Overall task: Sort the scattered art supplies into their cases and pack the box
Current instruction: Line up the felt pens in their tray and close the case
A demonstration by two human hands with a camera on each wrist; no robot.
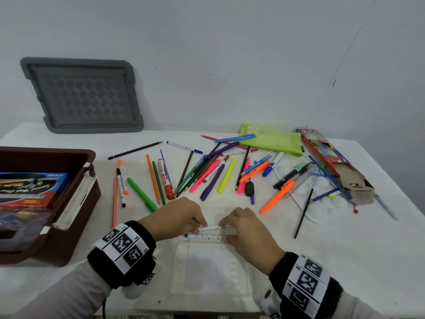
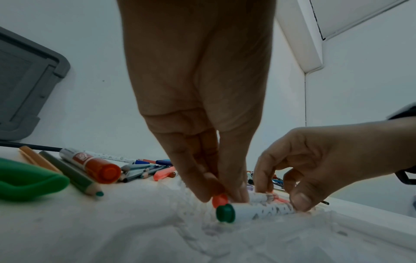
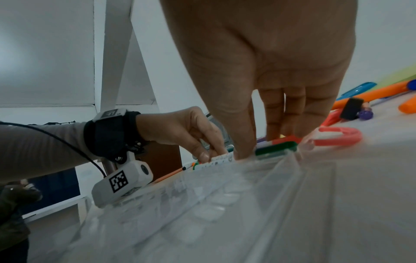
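A clear plastic marker case (image 1: 209, 272) lies open at the table's front edge. Across its far end lie two white patterned markers: one with a green end (image 1: 202, 236) (image 2: 225, 212), and behind it one with an orange end (image 1: 210, 227) (image 2: 220, 200). My left hand (image 1: 201, 226) (image 2: 225, 195) pinches the orange-ended marker at its left end. My right hand (image 1: 226, 229) (image 3: 258, 147) grips the right ends of the markers between thumb and fingers. Many loose pens, markers and pencils (image 1: 207, 173) are scattered behind the hands.
A brown box (image 1: 76, 203) holding packed cases stands at the left, and its grey lid (image 1: 85, 95) leans on the wall. A green pouch (image 1: 273, 139) and an open cardboard pencil box (image 1: 333, 162) lie at the back right. A clear palette (image 1: 322, 192) is nearby.
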